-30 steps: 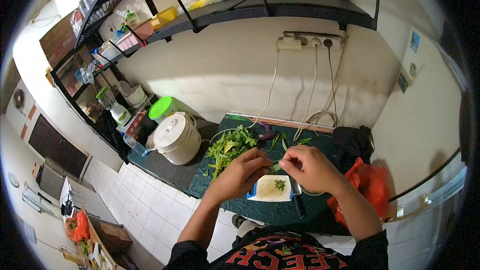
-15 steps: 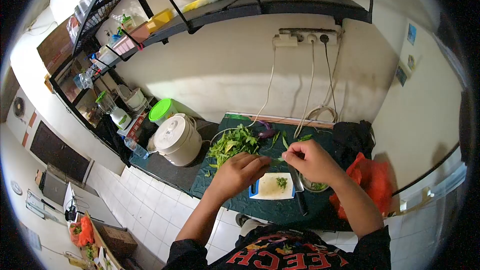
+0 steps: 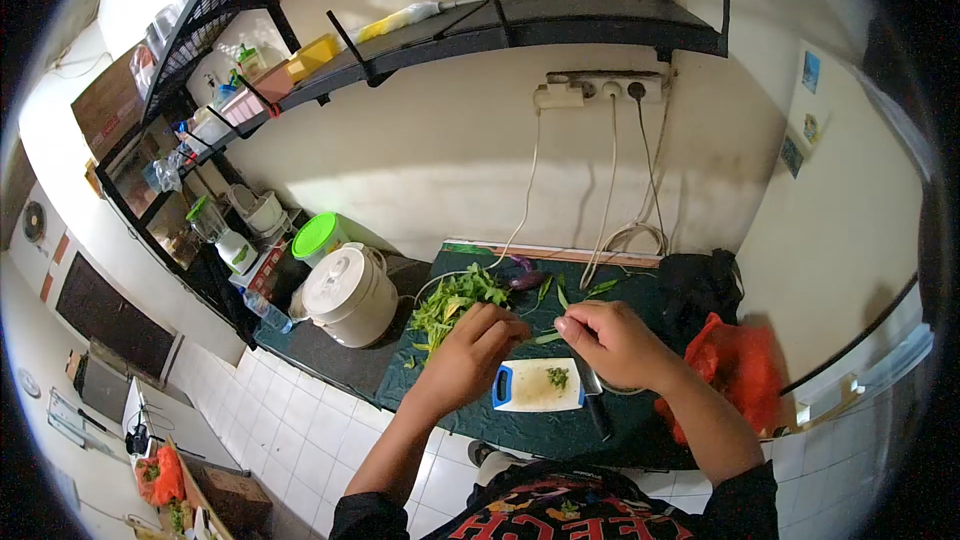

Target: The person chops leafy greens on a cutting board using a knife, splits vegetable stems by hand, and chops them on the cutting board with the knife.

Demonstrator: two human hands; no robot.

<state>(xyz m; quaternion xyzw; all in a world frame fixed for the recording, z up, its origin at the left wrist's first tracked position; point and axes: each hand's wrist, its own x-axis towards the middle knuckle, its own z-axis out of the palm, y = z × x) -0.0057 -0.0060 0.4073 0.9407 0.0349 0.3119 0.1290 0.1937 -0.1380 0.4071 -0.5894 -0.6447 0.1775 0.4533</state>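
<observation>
My left hand point(image 3: 474, 352) and my right hand point(image 3: 612, 342) are raised over the near part of the table. Both are closed, with a thin green stem point(image 3: 546, 338) pinched between them. Just below lies a white cutting board point(image 3: 520, 395) with a blue handle, bearing a small heap of chopped greens point(image 3: 557, 377). A knife point(image 3: 599, 416) with a black handle rests along the board's right side, its blade partly covered by my right hand. Beyond my left hand is a pile of leafy greens point(image 3: 455, 302). A bowl under my right hand is almost wholly hidden.
A purple eggplant point(image 3: 526, 281) and loose green pieces point(image 3: 601, 288) lie towards the wall. To the left stands a white rice cooker point(image 3: 350, 302); at the right, a red plastic bag point(image 3: 732, 375). Cords hang from the wall socket point(image 3: 605, 90). A black shelf point(image 3: 560, 28) runs above.
The view has shifted slightly. My hands have drawn a little apart, showing more of the green stem. My right hand has come lower and now covers most of the bowl.
</observation>
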